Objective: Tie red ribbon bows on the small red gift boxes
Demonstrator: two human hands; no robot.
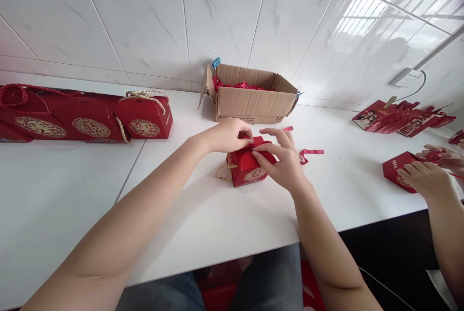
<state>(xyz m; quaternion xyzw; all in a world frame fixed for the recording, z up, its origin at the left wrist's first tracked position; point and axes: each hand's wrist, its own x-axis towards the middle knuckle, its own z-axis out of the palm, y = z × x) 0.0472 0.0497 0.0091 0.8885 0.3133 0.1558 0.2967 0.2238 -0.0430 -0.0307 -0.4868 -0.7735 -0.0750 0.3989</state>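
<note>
A small red gift box (250, 176) with a gold round emblem stands on the white table in front of me. Gold twisted cord (225, 174) hangs in a loop at its left side. From the left, my left hand (232, 136) is closed in a pinch on red ribbon at the top of the box. My right hand (281, 159) is on the opposite side, thumb and fingers closing on the ribbon over the top flap; the fingertips partly hide it. Loose ribbon ends (312, 152) lie on the table just right of my right hand.
Behind the box sits an open cardboard carton (255, 104) of red ribbon, with blue binder clips. Finished-looking red boxes (90, 120) line the left back. At right are red photo-printed bags (384, 117); a co-worker's hands (427, 176) handle another red box (393, 168).
</note>
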